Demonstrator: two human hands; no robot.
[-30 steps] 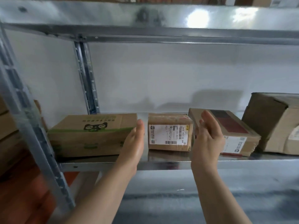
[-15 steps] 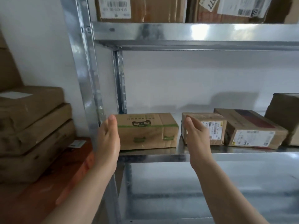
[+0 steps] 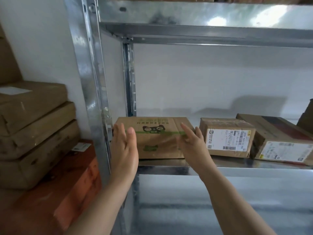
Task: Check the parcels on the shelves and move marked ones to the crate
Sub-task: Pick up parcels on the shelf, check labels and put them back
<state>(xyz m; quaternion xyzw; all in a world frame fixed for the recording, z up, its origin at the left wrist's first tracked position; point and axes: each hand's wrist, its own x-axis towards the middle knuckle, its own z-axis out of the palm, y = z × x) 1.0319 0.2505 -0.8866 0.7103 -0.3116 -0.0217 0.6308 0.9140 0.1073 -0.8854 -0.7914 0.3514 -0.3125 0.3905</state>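
Left hand (image 3: 124,150) & right hand (image 3: 191,145), fingers straight, at L/R ends of cat-logo box (image 3: 157,133) on shelf (image 3: 254,168).

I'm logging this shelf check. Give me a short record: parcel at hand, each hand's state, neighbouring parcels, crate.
parcel at hand: green-taped box, left end of metal shelf
left hand: open, before its left end
right hand: open, before its right end
contact: cannot tell
neighbours: small labelled box, then flat box with dark red panel, to its right
crate: not in view
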